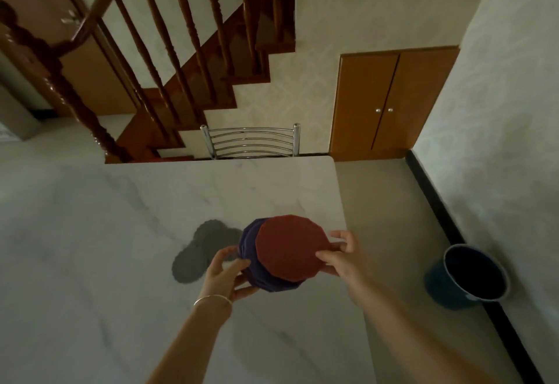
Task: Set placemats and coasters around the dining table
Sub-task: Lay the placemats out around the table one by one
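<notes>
Both hands holding stack of round mats up over white marble worktop (pixel 121 232), near its right edge. Left hand (pixel 225 274) curling fingers round purple mats (pixel 249 244) at stack's left side, silver bangle (pixel 211 299) sitting on wrist. Right hand (pixel 335 258) pinching edge of red mat (pixel 292 247), thumb on top, fingers underneath. Grey coasters (pixel 202 250) lying overlapped on worktop just left of stack. Metal chair (pixel 251 141) tucked at far side, blue bucket (pixel 467 277) sitting on floor by wall.
</notes>
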The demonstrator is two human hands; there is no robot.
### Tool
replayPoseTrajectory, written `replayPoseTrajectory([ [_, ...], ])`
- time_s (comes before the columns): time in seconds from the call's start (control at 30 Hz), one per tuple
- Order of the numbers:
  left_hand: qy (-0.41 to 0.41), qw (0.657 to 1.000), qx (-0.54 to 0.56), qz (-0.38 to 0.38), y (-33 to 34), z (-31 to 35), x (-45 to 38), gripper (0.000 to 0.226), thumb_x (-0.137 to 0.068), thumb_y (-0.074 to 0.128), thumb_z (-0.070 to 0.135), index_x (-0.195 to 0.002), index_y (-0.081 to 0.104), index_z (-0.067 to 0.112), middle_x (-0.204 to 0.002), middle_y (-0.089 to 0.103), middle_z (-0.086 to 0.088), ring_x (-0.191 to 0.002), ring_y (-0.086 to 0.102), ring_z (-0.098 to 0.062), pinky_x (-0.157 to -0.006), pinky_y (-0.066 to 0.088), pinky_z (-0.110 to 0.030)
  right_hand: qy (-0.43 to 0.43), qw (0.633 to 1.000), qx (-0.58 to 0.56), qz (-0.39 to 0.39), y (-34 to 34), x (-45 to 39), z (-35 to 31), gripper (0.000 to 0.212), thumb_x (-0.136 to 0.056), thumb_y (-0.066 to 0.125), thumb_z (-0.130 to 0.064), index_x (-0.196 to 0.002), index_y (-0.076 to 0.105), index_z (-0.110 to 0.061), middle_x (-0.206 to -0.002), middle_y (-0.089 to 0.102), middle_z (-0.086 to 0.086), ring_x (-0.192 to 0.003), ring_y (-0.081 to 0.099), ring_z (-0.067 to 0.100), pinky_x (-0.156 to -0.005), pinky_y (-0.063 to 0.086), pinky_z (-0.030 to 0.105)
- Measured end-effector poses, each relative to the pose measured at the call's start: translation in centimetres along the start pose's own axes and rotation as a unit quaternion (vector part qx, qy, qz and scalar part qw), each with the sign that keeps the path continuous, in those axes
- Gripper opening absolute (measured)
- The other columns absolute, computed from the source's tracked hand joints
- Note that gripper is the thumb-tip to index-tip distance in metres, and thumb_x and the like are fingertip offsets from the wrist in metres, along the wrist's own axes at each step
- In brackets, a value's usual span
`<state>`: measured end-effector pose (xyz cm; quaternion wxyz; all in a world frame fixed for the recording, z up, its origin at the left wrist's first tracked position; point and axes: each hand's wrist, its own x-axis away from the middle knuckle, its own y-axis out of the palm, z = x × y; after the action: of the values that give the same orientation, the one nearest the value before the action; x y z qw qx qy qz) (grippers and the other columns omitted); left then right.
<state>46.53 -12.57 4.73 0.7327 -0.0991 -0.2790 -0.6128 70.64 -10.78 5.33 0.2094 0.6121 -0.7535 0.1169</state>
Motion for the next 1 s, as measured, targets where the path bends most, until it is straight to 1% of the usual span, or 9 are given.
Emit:
replayPoseTrajectory([
  [0.07,-0.004,1.000,0.000,0.008,0.2,-0.4,0.0,0.025,-0.081,0.066,0.003,-0.101,0.060,0.016,-0.086,0.068,-0.015,-0.075,0.069,-0.033,-0.059,0.057,-0.041,0.001,1.000,0.002,-0.019,-0.3,-0.6,0.4,0.055,-0.073,0.066,0.015,-0.112,0.050,-0.020,-0.093,0.057,0.010,-0.078,0.063,0.023,-0.054,0.057,0.033],
  [0.2,-0.013,1.000,0.002,0.019,0.6,-0.8,-0.2,0.027,-0.081,0.067,0.002,-0.102,0.059,0.017,-0.086,0.069,-0.016,-0.073,0.069,-0.032,-0.058,0.057,-0.041,-0.006,0.997,0.060,-0.038,-0.3,-1.4,1.1,0.050,-0.071,0.068,0.011,-0.095,0.063,-0.032,-0.106,0.056,0.006,-0.092,0.063,0.027,-0.065,0.059,0.037],
  [0.37,-0.009,1.000,0.001,0.026,0.9,-0.8,-0.7,0.025,-0.080,0.067,0.002,-0.099,0.059,0.018,-0.076,0.070,-0.011,-0.068,0.069,-0.028,-0.058,0.057,-0.040,0.001,0.998,0.039,-0.042,-0.6,-2.6,1.4,0.045,-0.073,0.066,0.012,-0.092,0.067,-0.029,-0.109,0.056,0.003,-0.084,0.065,0.018,-0.055,0.055,0.021],
  [0.43,-0.004,1.000,-0.006,0.030,0.5,-0.6,-0.8,0.023,-0.081,0.067,0.002,-0.096,0.061,0.019,-0.072,0.072,-0.008,-0.066,0.070,-0.027,-0.058,0.057,-0.041,0.006,0.999,0.012,-0.038,-0.8,-3.3,1.1,0.045,-0.075,0.062,0.014,-0.093,0.067,-0.027,-0.111,0.056,0.001,-0.087,0.063,0.016,-0.054,0.055,0.020],
  [0.53,0.002,0.999,-0.004,0.049,-0.7,-0.5,-0.8,0.024,-0.081,0.067,0.001,-0.094,0.064,0.021,-0.074,0.073,-0.008,-0.068,0.070,-0.028,-0.059,0.058,-0.042,0.019,0.999,-0.035,-0.018,-1.2,-4.6,1.0,0.043,-0.078,0.059,0.015,-0.096,0.066,-0.023,-0.115,0.055,0.002,-0.091,0.061,0.018,-0.060,0.054,0.025],
  [0.7,-0.004,0.995,0.015,0.097,-3.5,-0.6,-0.6,0.025,-0.082,0.065,-0.001,-0.094,0.063,0.021,-0.079,0.071,-0.010,-0.069,0.069,-0.029,-0.056,0.058,-0.042,0.047,0.994,-0.086,0.043,-1.7,-7.2,2.4,0.042,-0.080,0.053,0.021,-0.101,0.063,-0.014,-0.124,0.052,0.013,-0.103,0.056,0.030,-0.079,0.052,0.039],
  [0.8,-0.009,0.993,0.020,0.116,-5.1,-0.7,-0.3,0.025,-0.081,0.065,-0.001,-0.092,0.064,0.022,-0.078,0.070,-0.012,-0.067,0.068,-0.028,-0.055,0.058,-0.041,0.048,0.995,-0.049,0.068,-1.7,-8.5,4.1,0.045,-0.078,0.052,0.023,-0.106,0.062,-0.011,-0.126,0.053,0.019,-0.099,0.056,0.029,-0.079,0.051,0.039],
  [0.93,-0.012,0.992,0.022,0.126,-6.4,-0.8,0.0,0.027,-0.081,0.065,0.001,-0.078,0.067,0.027,-0.070,0.071,-0.008,-0.062,0.069,-0.025,-0.055,0.057,-0.040,0.024,0.994,0.057,0.087,-2.0,-8.9,6.4,0.047,-0.074,0.055,0.021,-0.108,0.062,-0.010,-0.121,0.058,0.023,-0.093,0.057,0.025,-0.072,0.049,0.033],
  [1.0,-0.015,0.991,0.023,0.130,-6.7,-0.8,0.1,0.026,-0.081,0.065,0.000,-0.079,0.067,0.026,-0.071,0.069,-0.009,-0.063,0.068,-0.026,-0.055,0.057,-0.040,0.005,0.991,0.102,0.089,-2.4,-9.1,7.3,0.047,-0.072,0.055,0.023,-0.109,0.061,-0.005,-0.122,0.057,0.025,-0.095,0.055,0.024,-0.072,0.049,0.027],
])
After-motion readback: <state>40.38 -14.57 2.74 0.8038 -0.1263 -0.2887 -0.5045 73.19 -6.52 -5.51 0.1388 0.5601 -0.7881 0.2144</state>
